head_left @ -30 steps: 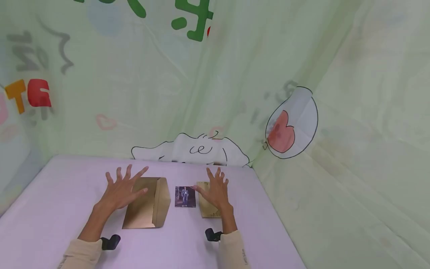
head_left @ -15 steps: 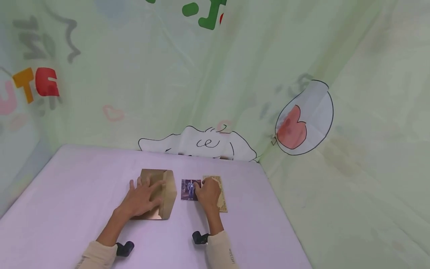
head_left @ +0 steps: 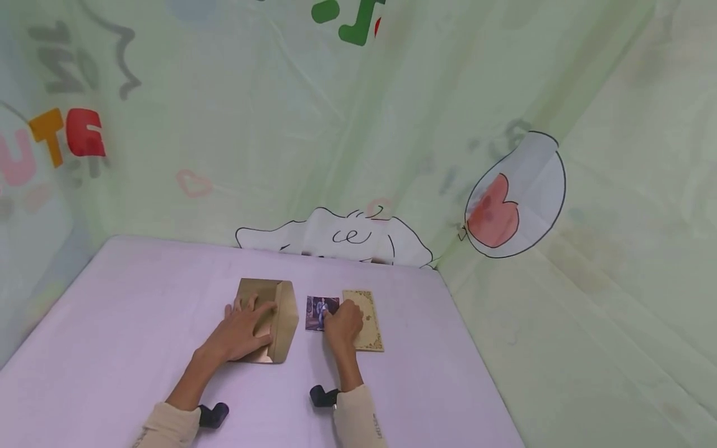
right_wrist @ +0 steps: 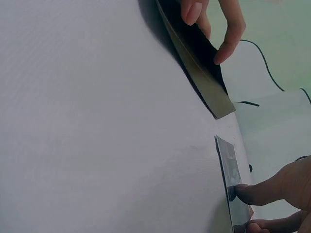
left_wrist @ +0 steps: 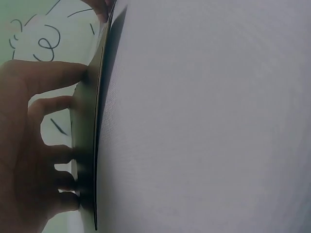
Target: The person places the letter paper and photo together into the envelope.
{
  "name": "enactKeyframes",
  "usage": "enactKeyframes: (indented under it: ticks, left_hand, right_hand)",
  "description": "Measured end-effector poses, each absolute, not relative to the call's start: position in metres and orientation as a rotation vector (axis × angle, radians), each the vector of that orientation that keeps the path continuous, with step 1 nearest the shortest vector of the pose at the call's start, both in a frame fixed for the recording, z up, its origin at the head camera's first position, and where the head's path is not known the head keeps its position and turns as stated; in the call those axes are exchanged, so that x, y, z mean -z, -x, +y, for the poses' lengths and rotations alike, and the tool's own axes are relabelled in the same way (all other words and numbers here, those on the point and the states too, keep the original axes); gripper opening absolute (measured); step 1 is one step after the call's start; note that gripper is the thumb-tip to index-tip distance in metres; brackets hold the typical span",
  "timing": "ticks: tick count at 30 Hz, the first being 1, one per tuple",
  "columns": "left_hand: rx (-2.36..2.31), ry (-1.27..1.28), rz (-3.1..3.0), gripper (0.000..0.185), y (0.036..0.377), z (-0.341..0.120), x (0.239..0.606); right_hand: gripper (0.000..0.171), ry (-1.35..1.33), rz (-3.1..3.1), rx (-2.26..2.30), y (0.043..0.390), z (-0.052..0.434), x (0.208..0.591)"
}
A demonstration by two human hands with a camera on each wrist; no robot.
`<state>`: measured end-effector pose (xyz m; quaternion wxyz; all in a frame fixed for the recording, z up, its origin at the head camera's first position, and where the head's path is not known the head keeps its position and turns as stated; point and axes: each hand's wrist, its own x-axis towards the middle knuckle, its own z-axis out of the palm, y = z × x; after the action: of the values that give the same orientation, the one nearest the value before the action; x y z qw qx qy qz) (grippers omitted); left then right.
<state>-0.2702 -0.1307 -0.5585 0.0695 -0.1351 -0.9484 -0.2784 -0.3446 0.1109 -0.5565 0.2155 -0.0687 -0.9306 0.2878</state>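
The table (head_left: 140, 305) (pale lilac) bears a golden envelope (head_left: 285, 326), photo (head_left: 315, 311) and patterned card (head_left: 370, 326).

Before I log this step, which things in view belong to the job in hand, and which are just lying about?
In the job:
Gold envelope, under the left hand
Photo, at the right hand
Patterned card, probably, beside the photo

Just there:
Printed backdrop
Table

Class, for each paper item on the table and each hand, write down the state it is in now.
Gold envelope: flap open, toward the photo.
Photo: face up, its right side in the right hand's grip.
Ornate-bordered card: lying flat, partly covered.
Left hand: fingers spread, touching the envelope.
Right hand: fingers curled, pinching the photo.
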Motion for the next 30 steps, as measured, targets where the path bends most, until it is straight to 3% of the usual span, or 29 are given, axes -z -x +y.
enactKeyframes:
  ticks: [6,13,16,20,24,30]
  left_hand:
    - [0.904,0.37,-2.871,0.069,0.271,-0.13,0.559]
    - [0.954,0.365,-2.87,0.07,0.27,-0.13,0.559]
    - [0.969,0.37,-2.852,0.069,0.27,-0.13,0.558]
    - [0.973,0.382,-2.822,0.067,0.27,-0.133,0.559]
    - [0.973,0.394,-2.813,0.066,0.27,-0.135,0.559]
    - [0.977,0.406,-2.825,0.067,0.271,-0.134,0.559]
  right_hand:
    - [0.031,0.286,-2.552,-0.87,0.35,0.113,0.554]
    - [0.016,0.324,-2.467,-0.942,0.389,0.141,0.593]
    - [0.005,0.382,-2.467,-1.153,0.372,0.144,0.564]
    - [0.005,0.48,-2.355,-1.682,0.35,0.142,0.528]
    - [0.008,0.506,-2.22,-2.007,0.341,0.136,0.517]
    - [0.014,0.462,-2.319,-2.046,0.334,0.115,0.518]
